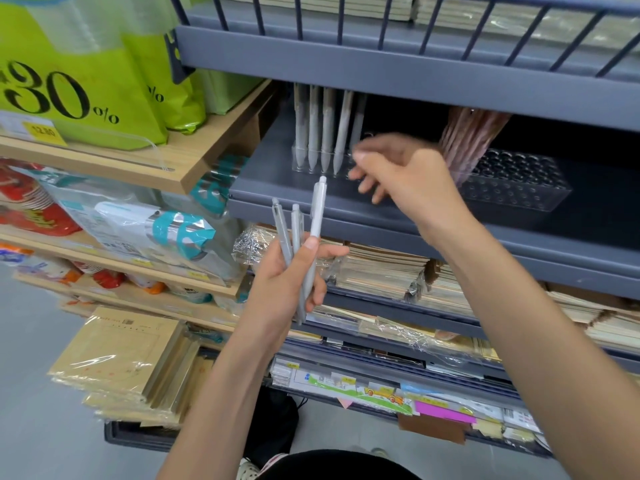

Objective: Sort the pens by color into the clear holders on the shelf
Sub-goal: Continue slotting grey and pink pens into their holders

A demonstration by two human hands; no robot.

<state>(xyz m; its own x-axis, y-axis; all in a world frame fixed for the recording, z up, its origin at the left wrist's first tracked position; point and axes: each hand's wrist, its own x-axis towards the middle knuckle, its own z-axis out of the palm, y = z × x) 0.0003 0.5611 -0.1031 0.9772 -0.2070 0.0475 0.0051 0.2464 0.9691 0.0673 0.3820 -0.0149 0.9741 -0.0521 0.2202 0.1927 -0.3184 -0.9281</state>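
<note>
Sorting is looking partway done, judging by head view, the only one. Left hand [294,275] is gripping three grey pens [318,209] in a loose fan, clicker ends up, just below the front lip of the grey shelf [263,188]. Right hand [398,171] is hovering in front of the left clear holder [301,162], fingers loose and spread, blurred, seemingly carrying nothing. Four or five standing grey pens [313,126] are sitting upright in that holder's row. Right clear holder [519,188] is standing well apart, mostly showing bare holes, with a bunch of pinkish pens [467,140] leaning at its left end. Remaining, by my read: the three held pens are waiting to go in beside the grey row.
</note>
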